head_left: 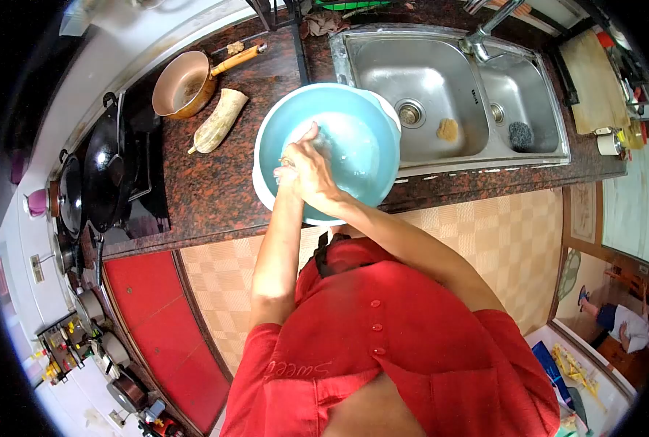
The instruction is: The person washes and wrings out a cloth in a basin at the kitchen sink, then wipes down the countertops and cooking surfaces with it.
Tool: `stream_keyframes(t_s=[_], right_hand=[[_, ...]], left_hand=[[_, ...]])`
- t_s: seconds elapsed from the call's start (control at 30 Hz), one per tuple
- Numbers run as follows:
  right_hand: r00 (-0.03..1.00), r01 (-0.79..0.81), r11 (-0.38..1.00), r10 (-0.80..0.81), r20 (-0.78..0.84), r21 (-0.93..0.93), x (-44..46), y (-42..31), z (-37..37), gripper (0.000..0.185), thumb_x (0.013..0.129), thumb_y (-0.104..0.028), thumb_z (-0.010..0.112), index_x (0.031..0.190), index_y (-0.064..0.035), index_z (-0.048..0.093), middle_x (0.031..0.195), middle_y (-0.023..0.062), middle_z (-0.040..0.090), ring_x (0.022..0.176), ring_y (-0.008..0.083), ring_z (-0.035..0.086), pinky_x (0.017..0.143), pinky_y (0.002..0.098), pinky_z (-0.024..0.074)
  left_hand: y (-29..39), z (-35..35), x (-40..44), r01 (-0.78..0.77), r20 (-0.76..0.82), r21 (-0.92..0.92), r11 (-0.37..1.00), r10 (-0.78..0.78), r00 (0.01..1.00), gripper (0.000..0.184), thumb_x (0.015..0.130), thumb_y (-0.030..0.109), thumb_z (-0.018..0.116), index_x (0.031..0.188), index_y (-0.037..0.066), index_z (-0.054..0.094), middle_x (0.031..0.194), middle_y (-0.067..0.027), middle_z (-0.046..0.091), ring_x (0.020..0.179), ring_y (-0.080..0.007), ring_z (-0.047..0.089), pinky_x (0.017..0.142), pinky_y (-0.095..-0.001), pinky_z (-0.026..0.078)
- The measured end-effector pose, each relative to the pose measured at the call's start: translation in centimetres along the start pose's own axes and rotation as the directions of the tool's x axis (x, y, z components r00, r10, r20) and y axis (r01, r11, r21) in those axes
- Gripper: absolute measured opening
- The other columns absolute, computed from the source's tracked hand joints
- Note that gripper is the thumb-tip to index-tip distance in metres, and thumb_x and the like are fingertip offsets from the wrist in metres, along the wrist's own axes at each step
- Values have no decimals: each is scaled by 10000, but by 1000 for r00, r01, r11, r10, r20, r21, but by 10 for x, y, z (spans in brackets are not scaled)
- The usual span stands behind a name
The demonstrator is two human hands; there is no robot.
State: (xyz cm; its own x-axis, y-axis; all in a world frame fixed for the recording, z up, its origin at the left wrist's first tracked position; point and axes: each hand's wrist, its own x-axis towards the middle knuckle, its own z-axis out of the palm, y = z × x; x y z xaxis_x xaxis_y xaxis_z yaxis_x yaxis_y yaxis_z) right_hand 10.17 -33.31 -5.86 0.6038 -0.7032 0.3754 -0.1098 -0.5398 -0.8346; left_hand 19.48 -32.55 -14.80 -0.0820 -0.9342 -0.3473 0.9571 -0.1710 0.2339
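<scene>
A light-blue basin (266, 127) with a pale rim stands at the counter's front edge, with what looks like clear water in it. Over its left part my two hands press together. My right hand (311, 171) lies on top, its fingers wrapped round my left hand and one digit pointing up. Beneath it, my left hand (286, 177) is largely covered, and its fingers are hidden. Whether anything small sits between the palms cannot be seen.
Left of the basin are a peeled-looking gourd piece (219, 122) and a copper-coloured pan (186, 85) with a wooden handle. Black woks (109, 171) stand on the stove. A double sink (419, 80) holds a sponge (447, 130) and scourer (520, 136). Another person (628, 329) is far right.
</scene>
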Motion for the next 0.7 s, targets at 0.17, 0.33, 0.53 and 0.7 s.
stream_keyframes(t_s=[0.17,0.33,0.53,0.7], right_hand=[[994,14,989,3,111,-150,2,4,-5,277,716,-280,663,753,-38,533,779,189,564,636,326,596,558,433,469],[999,-25,976,35,41,-216,21,24,-4,325,766,-366,600,660,-60,571,649,153,589,550,324,575,505,424,461],[928,-205,867,320,192,-455,45,62,-39,332,794,-416,546,815,-89,602,827,165,606,675,329,592,618,417,467],[818,-189,769,467,335,-610,36,62,-55,470,803,-388,544,1211,-179,437,1206,244,372,991,383,462,756,453,421]], left_hand=[[-13,8,-6,-6,-170,70,998,17,985,263,879,259,456,903,19,559,837,-119,615,652,-220,594,595,-346,503],[-27,20,-19,14,-416,151,989,50,908,269,878,235,448,918,-9,553,843,-140,610,651,-239,596,596,-366,508],[-36,64,-24,-125,-660,365,922,352,664,276,842,183,483,1009,-32,527,895,-169,602,683,-256,605,581,-380,509],[-15,51,-43,391,-515,855,341,637,573,516,791,225,554,1215,12,351,1155,-286,457,987,-378,523,846,-405,442]])
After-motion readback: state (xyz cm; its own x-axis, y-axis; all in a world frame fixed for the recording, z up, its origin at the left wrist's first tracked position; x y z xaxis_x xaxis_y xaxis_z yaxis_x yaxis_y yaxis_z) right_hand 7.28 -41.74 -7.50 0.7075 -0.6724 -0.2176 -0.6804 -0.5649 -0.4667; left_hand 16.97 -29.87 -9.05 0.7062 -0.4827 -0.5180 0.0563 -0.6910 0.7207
